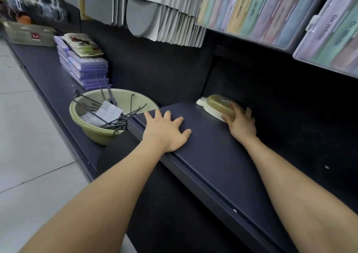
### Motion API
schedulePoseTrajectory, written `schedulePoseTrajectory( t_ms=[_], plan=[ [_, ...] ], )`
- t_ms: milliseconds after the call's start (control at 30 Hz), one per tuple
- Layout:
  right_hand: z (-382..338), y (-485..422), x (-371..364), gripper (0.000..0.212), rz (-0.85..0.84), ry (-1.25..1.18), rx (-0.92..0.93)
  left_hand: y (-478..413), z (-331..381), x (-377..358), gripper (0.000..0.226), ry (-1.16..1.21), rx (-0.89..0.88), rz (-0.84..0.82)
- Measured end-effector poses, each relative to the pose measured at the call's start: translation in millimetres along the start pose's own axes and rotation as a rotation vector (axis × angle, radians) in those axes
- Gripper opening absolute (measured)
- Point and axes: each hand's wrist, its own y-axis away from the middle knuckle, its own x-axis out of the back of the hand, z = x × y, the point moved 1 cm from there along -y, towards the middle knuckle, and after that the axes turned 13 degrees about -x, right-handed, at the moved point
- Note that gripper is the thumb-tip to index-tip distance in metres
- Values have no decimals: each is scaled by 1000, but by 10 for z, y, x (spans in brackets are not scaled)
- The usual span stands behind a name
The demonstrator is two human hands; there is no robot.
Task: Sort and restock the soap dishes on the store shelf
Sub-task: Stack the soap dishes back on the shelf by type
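right hand (241,123) grips oval olive soap dish (220,104); left hand (166,130) splayed flat on matte shelf (213,155).

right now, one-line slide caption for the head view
Right hand grips an olive soap dish on the dark shelf; left hand rests flat nearby.

**Colour rundown: mostly navy and olive**

The shelf (209,155) is dark matte navy all over. The soap dish (220,105) near its back edge has an olive-green top over a cream base. The basin (95,134) is a paler olive-beige, with dark grey hooks (116,124) inside. The stacked packs (85,68) are lilac, the hanging boxes (267,14) have pastel stripes (mint, pink, yellow, blue), and the floor tiles (25,136) are pale grey.
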Motion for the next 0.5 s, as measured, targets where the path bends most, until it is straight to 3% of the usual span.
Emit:
schedulePoseTrajectory(
  t_ms=[133, 233, 300, 400, 500],
  plan=[
    [-8, 92, 23, 76, 66, 125, -68, 3, -17, -7, 60, 15, -5, 39],
    [-49, 426, 104, 75, 172, 168, 14, 15, -16, 13, 57, 69, 13, 97],
    [-56, 765, 156, 66, 174, 139, 117, 66, -11, 45, 51, 223, 21, 279],
    [-24, 1355, 278, 59, 23, 34, 235, 437, -67, 33, 37, 489, -31, 668],
    [-70, 1993, 452, 62, -49, -68, 401, 1117, -404, -226, 32, 452, 1, 800]
  ],
)
